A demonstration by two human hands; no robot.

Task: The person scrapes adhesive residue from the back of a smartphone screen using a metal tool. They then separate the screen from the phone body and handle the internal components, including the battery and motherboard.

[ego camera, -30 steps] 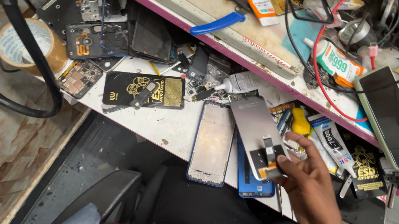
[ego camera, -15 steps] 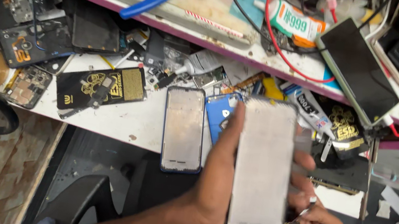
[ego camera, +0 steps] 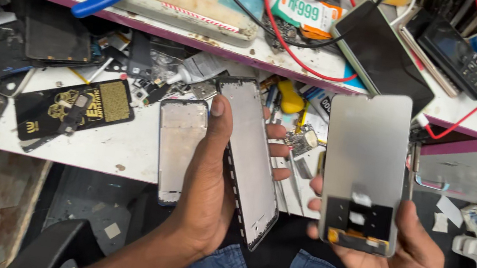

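Left hand [ego camera: 211,193] raised, thumb up, grip closed; right hand [ego camera: 401,265] palm-up, grip closed

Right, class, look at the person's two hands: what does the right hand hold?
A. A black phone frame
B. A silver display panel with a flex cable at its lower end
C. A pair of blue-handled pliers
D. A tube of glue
B: the right hand grips the lower end of the silver display panel, held apart from the black phone frame that the left hand holds.
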